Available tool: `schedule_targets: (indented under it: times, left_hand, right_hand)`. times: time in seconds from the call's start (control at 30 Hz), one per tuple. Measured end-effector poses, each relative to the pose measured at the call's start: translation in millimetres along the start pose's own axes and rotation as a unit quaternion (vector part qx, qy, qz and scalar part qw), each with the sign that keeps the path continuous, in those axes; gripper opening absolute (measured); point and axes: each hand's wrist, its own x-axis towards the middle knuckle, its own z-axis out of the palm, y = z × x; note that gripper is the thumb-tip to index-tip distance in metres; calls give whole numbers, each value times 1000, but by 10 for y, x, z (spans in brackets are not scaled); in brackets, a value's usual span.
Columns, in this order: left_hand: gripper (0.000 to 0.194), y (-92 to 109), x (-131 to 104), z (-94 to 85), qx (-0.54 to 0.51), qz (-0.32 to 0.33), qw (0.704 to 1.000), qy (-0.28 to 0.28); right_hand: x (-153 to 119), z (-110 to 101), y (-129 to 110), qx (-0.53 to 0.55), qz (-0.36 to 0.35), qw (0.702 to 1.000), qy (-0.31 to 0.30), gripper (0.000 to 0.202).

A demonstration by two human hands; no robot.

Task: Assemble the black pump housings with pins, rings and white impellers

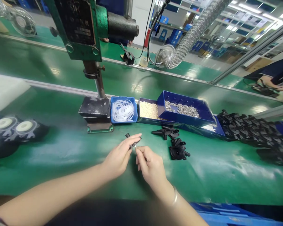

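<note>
My left hand [119, 157] is closed around a small black plastic part [133, 144], with a stub of it showing past the fingers. The fingertips of my right hand [152, 164] pinch a small pale pin-like piece [135, 147] against that part; its exact kind is too small to make out. To the right of my hands, several black plastic housings [177, 152] with tube-like spouts lie on the green bench [89, 179].
Behind my hands stand a green press [82, 31] with a black block [95, 108], a blue bin of white rings [123, 110], a bin of beige bits [148, 109] and a tilted bin of metal pins [185, 110]. Black parts [247, 128] pile up right; round-centred housings [16, 127] sit left.
</note>
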Motion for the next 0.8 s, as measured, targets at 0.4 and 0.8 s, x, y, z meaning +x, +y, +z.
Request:
schedule_targets:
  times: [0.4,0.8]
  left_hand:
    - [37,37,158,-279,210,89,967,-112]
    - [64,512,-106,-1249,291,189,936,52]
  right_hand:
    - [197,-158,242,512,235,821,-96,60]
    - [75,60,197,506,245,785,-261,40]
